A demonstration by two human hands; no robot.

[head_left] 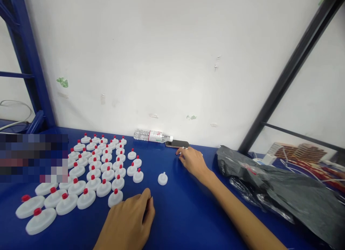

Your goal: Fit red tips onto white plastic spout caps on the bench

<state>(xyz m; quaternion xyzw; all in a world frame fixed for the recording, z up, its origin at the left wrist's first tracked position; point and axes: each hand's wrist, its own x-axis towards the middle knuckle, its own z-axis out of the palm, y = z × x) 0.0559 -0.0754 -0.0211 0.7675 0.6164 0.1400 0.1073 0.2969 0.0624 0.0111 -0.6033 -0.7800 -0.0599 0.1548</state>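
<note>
My right hand [193, 163] reaches toward the back of the blue table, fingers bent downward and a little apart, just in front of a dark phone [176, 144]. Small white bits show beside its fingers, too little to name. In the foreground my left hand [129, 221] is closed, its fingers curled under; anything inside is hidden. Left of it stand many round white plastic caps with red tips, the nearest one [115, 198] just beyond its knuckles. A single white cap with a bare, untipped nozzle [162, 178] sits between my two hands.
A clear water bottle [152, 135] lies on its side along the white wall [172, 63]. Grey plastic bags [269, 185] spread over the right side, with cables and a red patterned cloth behind. A blue metal post [35, 55] rises at left, a dark slanted one [285, 77] at right.
</note>
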